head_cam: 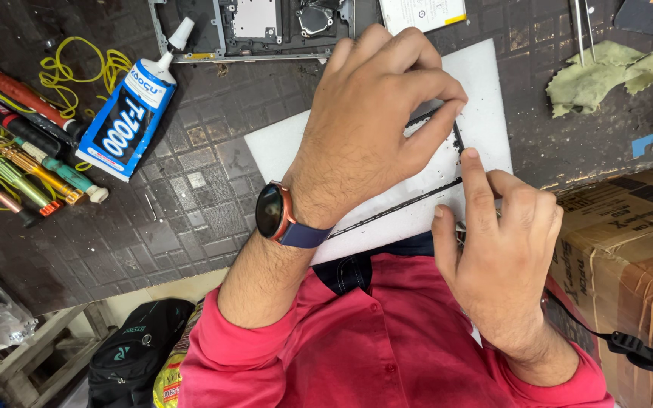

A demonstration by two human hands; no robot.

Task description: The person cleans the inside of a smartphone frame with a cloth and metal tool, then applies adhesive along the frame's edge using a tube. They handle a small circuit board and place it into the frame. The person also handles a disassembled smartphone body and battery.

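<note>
A thin black rectangular frame lies on a white sheet on the dark workbench. My left hand, with a round watch on a blue strap at the wrist, covers most of the frame and pinches its far edge with the fingertips. My right hand is at the frame's right corner, its index fingertip pressing on the black strip. The part of the frame under my left palm is hidden.
A blue glue tube with a white nozzle lies at left beside several screwdrivers and yellow wire. An opened device chassis is at the top, tweezers and a green cloth at upper right, a cardboard box at right.
</note>
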